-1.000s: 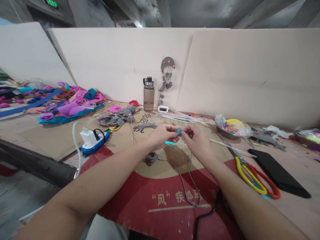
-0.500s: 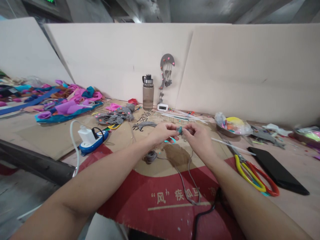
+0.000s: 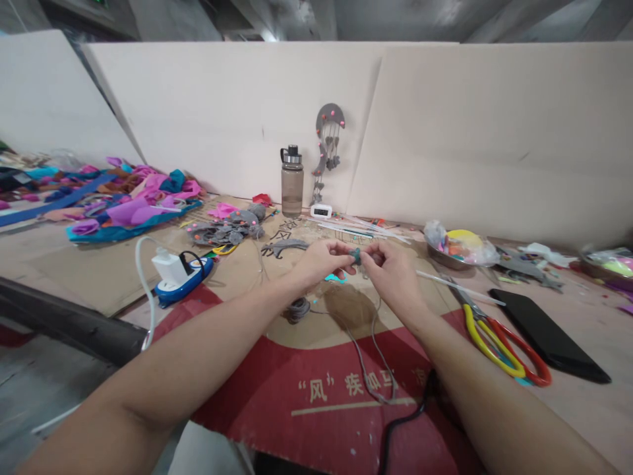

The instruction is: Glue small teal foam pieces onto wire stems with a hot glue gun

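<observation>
My left hand [image 3: 329, 260] and my right hand [image 3: 388, 267] meet above the cardboard sheet [image 3: 277, 330], their fingertips pinching a small teal felt piece [image 3: 355, 256] between them. Its exact shape is too small and covered to make out. A thin grey cord [image 3: 376, 336] hangs from below my right hand and loops on the red part of the cardboard. The cord runs back to a small grey coil [image 3: 297, 310] beside my left forearm. A bright turquoise scrap [image 3: 335, 278] lies under my left fingers.
Red-and-yellow-handled scissors [image 3: 504, 343] and a black phone [image 3: 548, 333] lie right. A blue power strip [image 3: 184, 282] stands left, near grey felt pieces [image 3: 222, 229]. Behind are a water bottle [image 3: 292, 185], a small white clock [image 3: 321, 211] and a hanging moon ornament [image 3: 330, 125]. A bowl [image 3: 452, 259] holds scraps.
Both hands stay in nearly the same place, still pinching the teal piece, which looks slightly turned. The whole view has shifted a little.
</observation>
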A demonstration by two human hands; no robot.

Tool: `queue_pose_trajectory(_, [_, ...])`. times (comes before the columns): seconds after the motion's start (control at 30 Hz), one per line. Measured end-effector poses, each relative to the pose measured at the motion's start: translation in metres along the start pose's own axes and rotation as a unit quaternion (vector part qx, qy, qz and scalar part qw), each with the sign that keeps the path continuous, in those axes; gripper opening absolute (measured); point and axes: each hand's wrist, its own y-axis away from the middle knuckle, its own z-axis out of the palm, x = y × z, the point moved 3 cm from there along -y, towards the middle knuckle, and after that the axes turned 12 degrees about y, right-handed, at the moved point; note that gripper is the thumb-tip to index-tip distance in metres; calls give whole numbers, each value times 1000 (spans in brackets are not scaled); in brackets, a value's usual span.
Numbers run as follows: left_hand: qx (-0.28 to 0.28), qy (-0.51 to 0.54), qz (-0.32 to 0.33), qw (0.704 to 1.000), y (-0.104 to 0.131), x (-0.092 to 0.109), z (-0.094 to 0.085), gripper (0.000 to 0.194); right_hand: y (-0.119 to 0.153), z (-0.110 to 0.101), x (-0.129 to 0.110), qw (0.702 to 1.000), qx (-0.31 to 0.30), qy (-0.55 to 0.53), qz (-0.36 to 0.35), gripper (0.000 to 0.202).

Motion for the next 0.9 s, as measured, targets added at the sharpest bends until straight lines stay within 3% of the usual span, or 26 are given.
queue_pose_trajectory(0.57, [-2, -51, 33, 998, 4, 6, 4, 6, 0, 3, 1, 1000, 8, -16, 13, 14])
queue_pose_trajectory(0.9, [31, -80, 35, 996, 7, 11, 3, 8, 1, 5, -3, 999, -26, -45, 7, 13])
